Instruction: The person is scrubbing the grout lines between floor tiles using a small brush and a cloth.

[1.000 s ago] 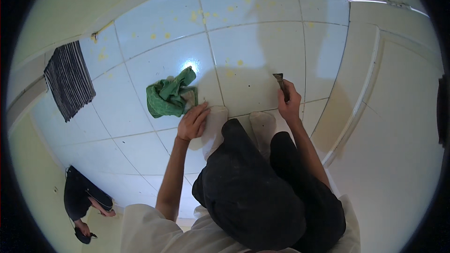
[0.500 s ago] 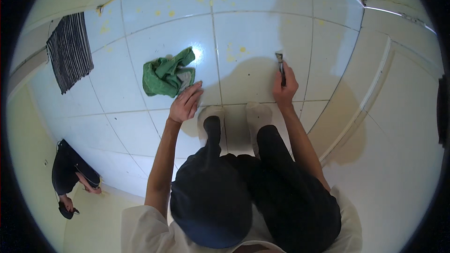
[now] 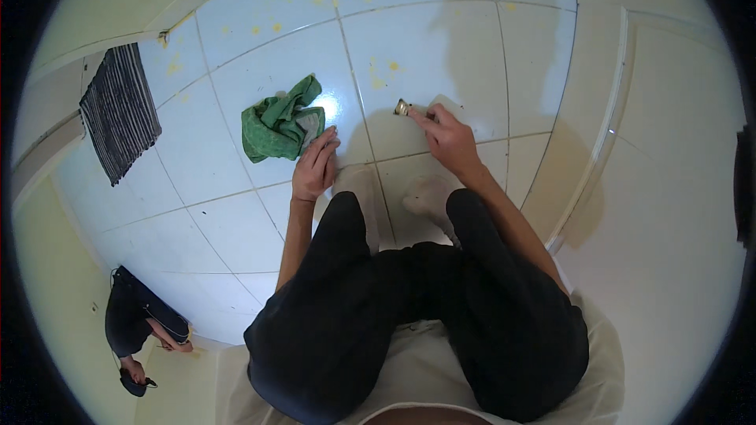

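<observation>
Head view: right hand is low over the tiled floor, grip closed on a small tool. Flared metallic end of the tool sticks out past the fingertips, pointing left; most of the handle is hidden by the hand. Cannot tell if the tip touches the tile. Yellow spots just above the tool, more scattered farther up the floor.

Left hand is just beside the lower right corner of a crumpled green cloth, back of hand up, fingers together and slightly bent. Cannot tell whether its grip is open or pinching the cloth's edge. Cloth lies in a heap on the tiles, greyish patch on the side near the fingers, bright glare spot next to it.

Two feet in pale socks on the floor between the hands, dark trousers below. Striped dark mat at far left. Another person in dark clothes and cap at lower left, well apart. Pale panelled door on the right.
</observation>
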Action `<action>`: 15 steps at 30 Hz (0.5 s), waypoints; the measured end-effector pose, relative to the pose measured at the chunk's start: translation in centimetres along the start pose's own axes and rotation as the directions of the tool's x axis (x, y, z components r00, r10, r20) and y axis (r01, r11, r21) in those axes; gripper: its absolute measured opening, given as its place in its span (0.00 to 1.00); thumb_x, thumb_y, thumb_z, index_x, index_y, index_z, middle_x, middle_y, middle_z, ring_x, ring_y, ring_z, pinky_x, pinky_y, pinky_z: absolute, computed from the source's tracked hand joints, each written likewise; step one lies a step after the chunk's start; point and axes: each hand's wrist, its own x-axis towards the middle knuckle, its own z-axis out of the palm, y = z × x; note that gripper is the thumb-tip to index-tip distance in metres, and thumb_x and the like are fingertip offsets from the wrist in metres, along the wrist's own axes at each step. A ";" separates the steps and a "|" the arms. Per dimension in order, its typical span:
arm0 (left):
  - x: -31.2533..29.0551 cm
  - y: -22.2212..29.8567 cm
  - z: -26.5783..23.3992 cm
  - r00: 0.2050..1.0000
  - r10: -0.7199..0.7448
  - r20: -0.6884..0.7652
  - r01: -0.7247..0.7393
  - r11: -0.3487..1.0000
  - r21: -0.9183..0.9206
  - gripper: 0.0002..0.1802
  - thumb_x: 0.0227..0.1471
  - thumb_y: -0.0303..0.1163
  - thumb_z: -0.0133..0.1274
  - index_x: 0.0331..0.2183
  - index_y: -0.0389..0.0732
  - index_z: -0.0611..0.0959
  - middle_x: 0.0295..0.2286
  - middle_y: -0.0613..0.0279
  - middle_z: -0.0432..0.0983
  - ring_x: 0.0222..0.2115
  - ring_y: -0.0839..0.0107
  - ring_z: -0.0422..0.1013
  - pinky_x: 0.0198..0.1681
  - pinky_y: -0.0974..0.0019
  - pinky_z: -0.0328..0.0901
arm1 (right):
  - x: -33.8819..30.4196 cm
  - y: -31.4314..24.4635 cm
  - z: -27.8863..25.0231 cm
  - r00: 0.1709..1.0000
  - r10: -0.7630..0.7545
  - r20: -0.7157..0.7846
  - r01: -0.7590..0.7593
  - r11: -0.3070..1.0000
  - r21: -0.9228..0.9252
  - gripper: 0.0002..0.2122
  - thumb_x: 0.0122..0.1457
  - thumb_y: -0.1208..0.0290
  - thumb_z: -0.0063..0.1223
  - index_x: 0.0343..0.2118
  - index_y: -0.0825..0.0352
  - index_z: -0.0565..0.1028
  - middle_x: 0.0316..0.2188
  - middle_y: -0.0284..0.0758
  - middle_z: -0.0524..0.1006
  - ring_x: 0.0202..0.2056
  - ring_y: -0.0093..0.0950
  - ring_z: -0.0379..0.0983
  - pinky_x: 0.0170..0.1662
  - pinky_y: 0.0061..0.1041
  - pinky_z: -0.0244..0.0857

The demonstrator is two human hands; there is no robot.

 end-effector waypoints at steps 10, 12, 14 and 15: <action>-0.3 -0.4 -0.2 1.000 0.000 -0.002 0.000 1.000 -0.018 0.21 0.45 0.14 0.51 0.45 0.33 0.79 0.54 0.49 0.72 0.50 0.54 0.74 0.51 0.57 0.71 | 1.5 -3.7 -1.0 0.888 0.165 0.430 -0.083 0.975 -0.204 0.24 0.55 0.80 0.48 0.58 0.68 0.69 0.37 0.46 0.75 0.30 0.43 0.77 0.31 0.41 0.72; -0.5 -0.3 -0.2 1.000 -0.016 0.011 0.016 1.000 -0.001 0.21 0.46 0.14 0.51 0.45 0.34 0.79 0.54 0.50 0.72 0.49 0.54 0.74 0.51 0.57 0.71 | 1.7 -4.2 -1.2 0.857 0.208 0.472 -0.118 0.970 -0.213 0.25 0.55 0.80 0.47 0.59 0.69 0.66 0.38 0.48 0.75 0.30 0.44 0.78 0.32 0.43 0.73; -0.4 0.0 0.2 1.000 -0.010 -0.004 0.010 1.000 -0.002 0.20 0.47 0.15 0.51 0.45 0.35 0.79 0.54 0.50 0.72 0.49 0.55 0.74 0.51 0.57 0.71 | 2.1 -3.8 -1.0 0.865 0.228 0.446 -0.145 0.966 -0.213 0.26 0.56 0.81 0.47 0.60 0.69 0.65 0.39 0.49 0.75 0.31 0.45 0.78 0.34 0.44 0.73; -0.3 -0.1 0.2 1.000 -0.020 -0.001 0.020 1.000 -0.007 0.20 0.47 0.16 0.51 0.45 0.35 0.79 0.54 0.50 0.72 0.49 0.55 0.75 0.51 0.57 0.71 | 2.3 -4.0 -1.1 0.837 0.251 0.486 -0.155 0.961 -0.228 0.26 0.56 0.81 0.47 0.61 0.69 0.64 0.40 0.50 0.75 0.32 0.45 0.78 0.35 0.44 0.73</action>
